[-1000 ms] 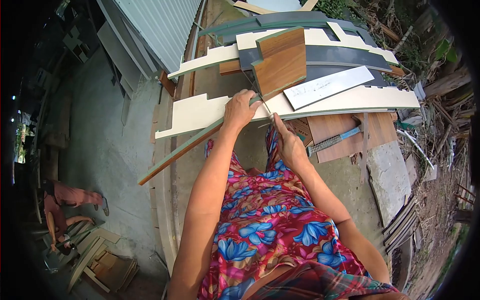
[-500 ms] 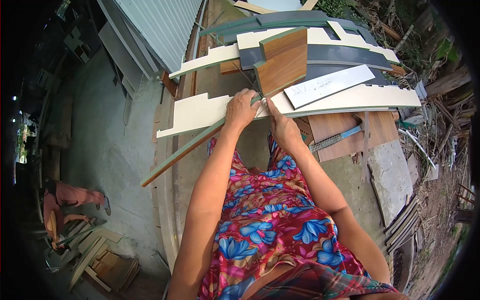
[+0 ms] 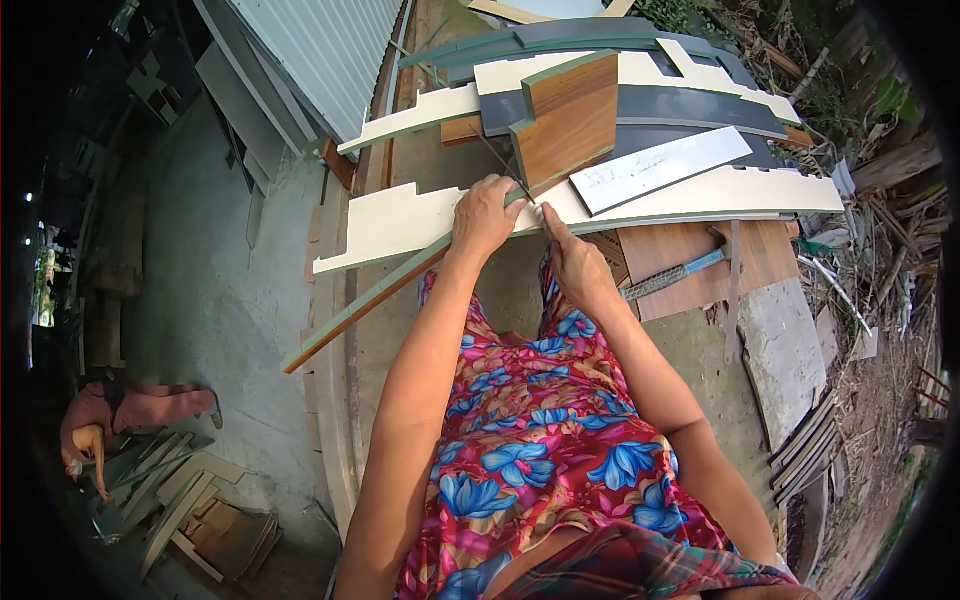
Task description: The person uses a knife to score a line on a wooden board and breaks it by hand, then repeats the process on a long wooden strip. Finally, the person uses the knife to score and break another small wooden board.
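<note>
Hands: two; left hand point(image 3: 487, 215) clamped on green-edged strip point(image 3: 370, 300), right hand point(image 3: 578, 268) pinching its end.
Hammer point(image 3: 670, 277): one, right.
Change: right hand drew slightly nearer.

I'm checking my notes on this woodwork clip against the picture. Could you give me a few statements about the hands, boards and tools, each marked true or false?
1. The left hand grips a long green-edged strip. True.
2. The right hand holds the hammer. False: the hammer lies untouched on a brown board to the right of that hand.
3. The right hand's fingertips are at the edge of the long cream notched panel. True.
4. The wood-grain board lies under all the other panels. False: it rests on top of the pile.
5. Another person is low at the far left by stacked boards. True.
</note>
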`<act>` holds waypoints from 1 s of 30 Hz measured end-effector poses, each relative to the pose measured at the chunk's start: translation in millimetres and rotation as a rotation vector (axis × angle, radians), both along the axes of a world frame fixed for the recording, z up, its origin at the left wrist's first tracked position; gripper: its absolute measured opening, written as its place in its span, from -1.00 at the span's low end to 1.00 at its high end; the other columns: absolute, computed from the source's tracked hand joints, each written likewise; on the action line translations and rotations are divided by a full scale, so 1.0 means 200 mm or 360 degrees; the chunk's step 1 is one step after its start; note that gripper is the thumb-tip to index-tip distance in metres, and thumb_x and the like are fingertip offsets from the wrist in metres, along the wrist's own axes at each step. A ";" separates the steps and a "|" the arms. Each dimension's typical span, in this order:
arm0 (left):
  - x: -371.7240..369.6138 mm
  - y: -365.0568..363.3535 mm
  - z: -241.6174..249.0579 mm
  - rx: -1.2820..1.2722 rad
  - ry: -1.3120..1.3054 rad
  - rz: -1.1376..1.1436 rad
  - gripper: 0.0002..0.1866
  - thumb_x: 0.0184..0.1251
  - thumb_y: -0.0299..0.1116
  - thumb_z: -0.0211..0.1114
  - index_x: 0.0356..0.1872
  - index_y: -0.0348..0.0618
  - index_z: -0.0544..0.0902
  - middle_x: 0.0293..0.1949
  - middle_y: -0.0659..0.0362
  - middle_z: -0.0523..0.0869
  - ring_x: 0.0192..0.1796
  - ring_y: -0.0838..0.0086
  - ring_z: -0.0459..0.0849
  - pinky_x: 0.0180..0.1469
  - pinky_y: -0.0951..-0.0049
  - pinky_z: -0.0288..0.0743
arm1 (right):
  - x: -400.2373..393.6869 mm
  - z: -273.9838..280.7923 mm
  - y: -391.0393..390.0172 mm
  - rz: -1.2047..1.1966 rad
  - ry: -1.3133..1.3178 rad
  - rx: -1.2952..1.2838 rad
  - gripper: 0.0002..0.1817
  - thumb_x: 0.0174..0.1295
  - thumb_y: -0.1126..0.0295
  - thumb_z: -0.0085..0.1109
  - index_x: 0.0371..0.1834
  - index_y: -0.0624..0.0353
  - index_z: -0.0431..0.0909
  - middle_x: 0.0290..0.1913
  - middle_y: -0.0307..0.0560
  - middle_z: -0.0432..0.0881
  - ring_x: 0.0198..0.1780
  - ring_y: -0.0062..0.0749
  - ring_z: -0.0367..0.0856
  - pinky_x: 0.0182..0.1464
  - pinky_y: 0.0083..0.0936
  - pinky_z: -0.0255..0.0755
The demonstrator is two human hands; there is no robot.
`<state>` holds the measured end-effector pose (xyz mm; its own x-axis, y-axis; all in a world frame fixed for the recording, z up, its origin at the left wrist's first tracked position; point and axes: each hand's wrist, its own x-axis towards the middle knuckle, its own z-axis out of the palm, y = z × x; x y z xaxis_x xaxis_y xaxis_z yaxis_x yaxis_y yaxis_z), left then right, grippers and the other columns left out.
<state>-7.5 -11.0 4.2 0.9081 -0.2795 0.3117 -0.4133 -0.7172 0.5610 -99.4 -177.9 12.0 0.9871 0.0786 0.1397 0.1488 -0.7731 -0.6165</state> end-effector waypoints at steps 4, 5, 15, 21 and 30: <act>0.00 0.00 0.01 0.0017 0.0012 0.0010 -0.76 0.26 -0.30 0.39 -0.16 -0.22 0.64 -0.15 0.02 0.69 -0.03 0.02 0.66 -0.04 0.12 0.53 | 0.06 0.02 0.06 -0.0043 0.0046 -0.0016 -0.42 0.40 0.49 -0.10 0.51 0.04 0.24 -0.37 0.43 0.64 -0.26 0.38 0.63 -0.14 0.13 0.46; 0.00 0.00 0.01 0.0023 0.0027 0.0013 -0.76 0.26 -0.30 0.39 -0.16 -0.22 0.64 -0.15 0.02 0.69 -0.03 0.02 0.66 -0.04 0.12 0.53 | 0.03 0.01 0.05 -0.0045 0.0046 0.0030 -0.40 0.39 0.51 -0.09 0.53 0.01 0.21 -0.34 0.45 0.64 -0.22 0.39 0.63 -0.13 0.11 0.46; 0.00 0.00 0.01 0.0000 0.0016 0.0005 -0.73 0.25 -0.27 0.40 -0.17 -0.22 0.63 -0.16 0.03 0.69 -0.04 0.02 0.67 -0.05 0.11 0.53 | -0.28 0.06 -0.08 -0.0037 0.0285 0.0109 -0.35 0.40 0.57 -0.08 0.58 -0.05 0.16 -0.10 0.48 0.63 -0.07 0.39 0.62 -0.11 0.05 0.48; -0.01 -0.01 0.01 -0.0003 -0.0018 0.0009 -0.72 0.21 -0.29 0.43 -0.18 -0.26 0.64 -0.16 -0.01 0.68 -0.04 0.01 0.67 -0.03 0.07 0.54 | 0.05 0.09 0.04 -0.0008 0.0206 -0.0047 -0.39 0.44 0.47 -0.10 0.57 -0.04 0.17 -0.20 0.52 0.62 -0.13 0.41 0.62 -0.10 0.10 0.46; 0.01 -0.01 0.01 -0.0002 0.0089 0.0013 -0.71 0.24 -0.26 0.41 -0.16 -0.24 0.65 -0.14 -0.01 0.69 -0.02 0.00 0.67 -0.02 0.08 0.54 | -0.27 -0.05 -0.07 -0.0011 0.0072 0.0099 -0.31 0.36 0.54 -0.05 0.58 -0.02 0.13 -0.40 0.37 0.64 -0.32 0.30 0.65 -0.20 0.07 0.47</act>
<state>-6.3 -12.7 7.2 0.9263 -0.2718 0.2610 -0.3757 -0.7196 0.5839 -152.8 -192.7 1.0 0.9930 0.0645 0.0994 0.1147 -0.7342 -0.6692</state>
